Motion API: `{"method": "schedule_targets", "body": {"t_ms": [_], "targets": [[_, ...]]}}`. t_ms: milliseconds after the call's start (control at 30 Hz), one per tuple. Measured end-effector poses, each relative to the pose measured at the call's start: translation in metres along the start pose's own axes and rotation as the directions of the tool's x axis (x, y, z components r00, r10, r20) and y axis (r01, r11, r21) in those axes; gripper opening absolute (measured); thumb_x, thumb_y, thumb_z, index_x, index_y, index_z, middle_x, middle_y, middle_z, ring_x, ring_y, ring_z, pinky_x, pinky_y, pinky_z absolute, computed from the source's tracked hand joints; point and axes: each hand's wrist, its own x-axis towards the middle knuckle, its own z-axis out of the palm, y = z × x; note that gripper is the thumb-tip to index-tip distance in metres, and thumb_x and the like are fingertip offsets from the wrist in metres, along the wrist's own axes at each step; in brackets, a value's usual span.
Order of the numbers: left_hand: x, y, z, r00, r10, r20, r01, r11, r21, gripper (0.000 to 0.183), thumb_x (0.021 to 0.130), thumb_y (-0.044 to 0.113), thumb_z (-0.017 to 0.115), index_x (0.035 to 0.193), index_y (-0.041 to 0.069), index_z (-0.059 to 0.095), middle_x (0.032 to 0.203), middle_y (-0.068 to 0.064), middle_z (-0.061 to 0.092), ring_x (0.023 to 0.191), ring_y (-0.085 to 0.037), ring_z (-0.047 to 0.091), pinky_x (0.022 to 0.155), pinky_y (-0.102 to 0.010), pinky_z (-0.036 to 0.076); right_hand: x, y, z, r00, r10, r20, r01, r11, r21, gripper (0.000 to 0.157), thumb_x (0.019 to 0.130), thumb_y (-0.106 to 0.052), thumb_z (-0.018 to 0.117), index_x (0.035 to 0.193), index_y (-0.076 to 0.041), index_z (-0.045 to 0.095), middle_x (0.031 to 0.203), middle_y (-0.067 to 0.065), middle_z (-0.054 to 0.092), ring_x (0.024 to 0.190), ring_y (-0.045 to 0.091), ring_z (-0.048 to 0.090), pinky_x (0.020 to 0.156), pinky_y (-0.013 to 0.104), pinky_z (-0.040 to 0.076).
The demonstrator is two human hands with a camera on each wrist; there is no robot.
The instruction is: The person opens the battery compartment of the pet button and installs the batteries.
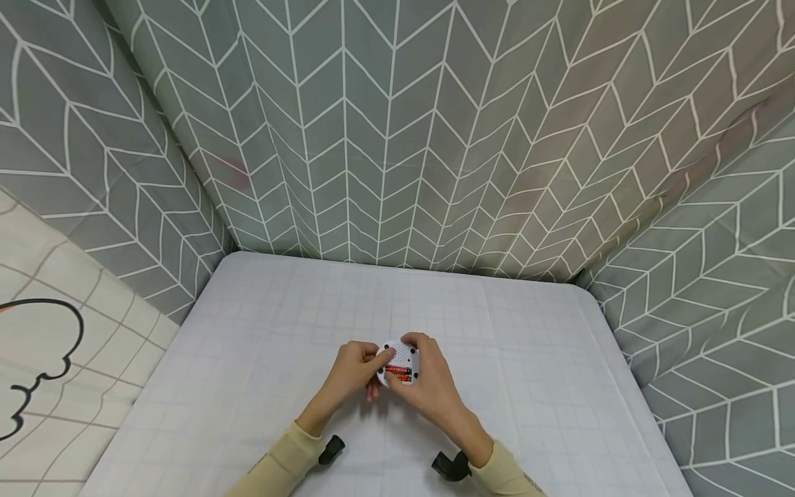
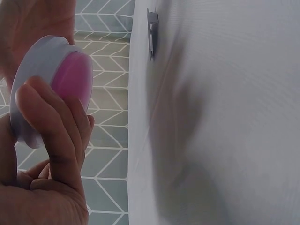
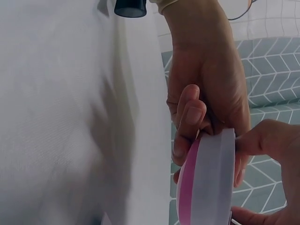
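Both hands hold a round white plastic device [image 1: 402,351] above the table, its back turned up toward the head view. That back has a patch of small holes, dark feet and a battery bay with red batteries [image 1: 399,374]. A pink dome [image 2: 75,82] makes up the other face, seen in the left wrist view. My left hand [image 1: 350,374] grips the left side, thumb on the back and fingers curled underneath. With its fingers at the far right edge, my right hand [image 1: 435,383] grips the device, thumb by the batteries.
A white cloth covers the table [image 1: 279,310]. Patterned curtains [image 1: 397,138] stand behind it and at the sides. A small grey flat piece [image 2: 152,33] shows over the tabletop in the left wrist view. Black wrist mounts [image 1: 451,466] hang beside both sleeves.
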Motion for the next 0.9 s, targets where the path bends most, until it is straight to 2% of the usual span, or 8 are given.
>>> {"method": "schedule_targets", "body": {"t_ms": [233,500,667,900], "targets": [[0.000,0.001,0.001,1.000,-0.001,-0.013,0.001,1.000,-0.002,0.045,0.104,0.034,0.070,0.074,0.003,0.060,0.047,-0.005,0.060,0.034,-0.014,0.055,0.040,-0.057,0.054,-0.001,-0.002,-0.001,1.000,-0.024,-0.009,0.024,1.000,-0.004,0.064,0.084,-0.026,0.084,0.137,-0.006,0.055,0.131,0.008,0.062,0.116,0.019,0.058,0.094,0.037,0.056],[0.001,-0.001,0.002,1.000,-0.003,-0.004,0.003,1.000,0.002,0.044,0.103,0.035,0.071,0.074,0.002,0.063,0.046,-0.004,0.059,0.033,-0.013,0.055,0.038,-0.052,0.054,-0.001,0.004,-0.004,1.000,0.004,0.023,-0.005,1.000,0.030,0.064,0.086,-0.028,0.087,0.137,-0.009,0.055,0.131,0.006,0.061,0.121,0.021,0.058,0.099,0.042,0.054],[0.002,-0.004,0.002,1.000,-0.003,0.012,0.003,1.000,-0.002,0.046,0.103,0.038,0.070,0.075,0.003,0.064,0.046,-0.004,0.059,0.034,-0.014,0.055,0.037,-0.049,0.054,-0.001,0.007,-0.006,1.000,-0.010,0.022,0.010,1.000,0.027,0.063,0.085,-0.030,0.088,0.135,-0.010,0.056,0.126,0.005,0.063,0.115,0.019,0.059,0.094,0.039,0.053],[0.003,-0.007,0.002,0.999,-0.009,0.033,0.009,1.000,-0.004,0.045,0.104,0.037,0.068,0.076,0.002,0.065,0.047,-0.005,0.060,0.034,-0.014,0.056,0.037,-0.046,0.054,0.000,0.013,-0.012,0.996,-0.088,0.009,0.088,0.994,0.060,0.057,0.086,-0.026,0.088,0.133,-0.007,0.060,0.121,0.004,0.068,0.108,0.018,0.063,0.082,0.035,0.056]]}}
